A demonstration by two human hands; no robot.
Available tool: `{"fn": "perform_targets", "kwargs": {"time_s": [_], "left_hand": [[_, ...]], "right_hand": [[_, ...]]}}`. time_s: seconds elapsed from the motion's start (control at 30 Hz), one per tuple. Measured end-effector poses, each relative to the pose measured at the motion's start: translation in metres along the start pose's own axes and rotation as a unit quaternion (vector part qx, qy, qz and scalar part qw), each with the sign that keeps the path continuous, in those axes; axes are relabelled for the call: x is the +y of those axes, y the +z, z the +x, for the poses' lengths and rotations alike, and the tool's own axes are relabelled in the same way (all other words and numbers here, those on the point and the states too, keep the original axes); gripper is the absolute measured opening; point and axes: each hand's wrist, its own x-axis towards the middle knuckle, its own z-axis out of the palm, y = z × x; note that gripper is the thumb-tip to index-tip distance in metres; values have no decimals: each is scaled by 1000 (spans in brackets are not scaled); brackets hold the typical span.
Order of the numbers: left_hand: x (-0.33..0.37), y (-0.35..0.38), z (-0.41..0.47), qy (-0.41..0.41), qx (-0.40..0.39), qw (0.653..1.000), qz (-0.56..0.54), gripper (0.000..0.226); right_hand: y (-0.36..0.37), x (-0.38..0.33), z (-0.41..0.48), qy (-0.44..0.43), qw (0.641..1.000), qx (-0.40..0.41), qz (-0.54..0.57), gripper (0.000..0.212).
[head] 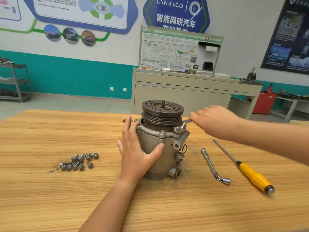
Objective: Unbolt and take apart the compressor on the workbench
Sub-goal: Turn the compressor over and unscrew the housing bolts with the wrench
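1 compressor (pixel 160 164); 2 hands (pixel 135 148) (pixel 212 121); 1 spanner (pixel 181 126); 1 L-wrench (pixel 211 164); 1 screwdriver (pixel 250 173); ~10 bolts (pixel 78 162)

Left hand (pixel 137 148), right hand (pixel 212 119) bare; forearms (pixel 108 198) uncovered to frame edge

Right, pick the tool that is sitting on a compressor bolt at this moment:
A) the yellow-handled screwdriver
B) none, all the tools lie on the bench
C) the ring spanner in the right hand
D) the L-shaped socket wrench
C: the ring spanner, held by the right hand, has its ring end over a flange bolt on the compressor. The screwdriver and socket wrench lie on the bench.
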Motion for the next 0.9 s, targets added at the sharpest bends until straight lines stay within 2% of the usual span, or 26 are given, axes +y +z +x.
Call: {"fn": "perform_targets", "kwargs": {"time_s": [0.2,0.23,0.3,0.33,0.4,0.47,0.67,0.8,0.9], "left_hand": [[0,0,0,-3,-10,1000,-1,83],[-1,0,0,-1,-9,1000,-1,84],[-2,0,1,3,-3,1000,2,85],[-2,1,1,5,2,1000,6,86],[-1,2,2,8,11,1000,11,88],[0,2,2,9,15,1000,14,90],[2,1,0,4,15,1000,20,91],[3,1,1,1,14,1000,18,92],[2,1,1,1,11,1000,21,92]], "right_hand": [[16,-9,4,58,993,100,19,39],[12,-9,-4,78,987,132,54,42],[1,-14,-30,114,953,227,166,38],[-4,-18,-44,130,938,249,203,38],[-14,-28,-67,148,941,204,225,48],[-23,-38,-76,159,964,80,196,61],[-34,-42,-63,159,977,-7,145,64],[-48,-43,-57,131,987,-37,84,45],[-53,-38,-54,150,983,-53,91,30]]}}
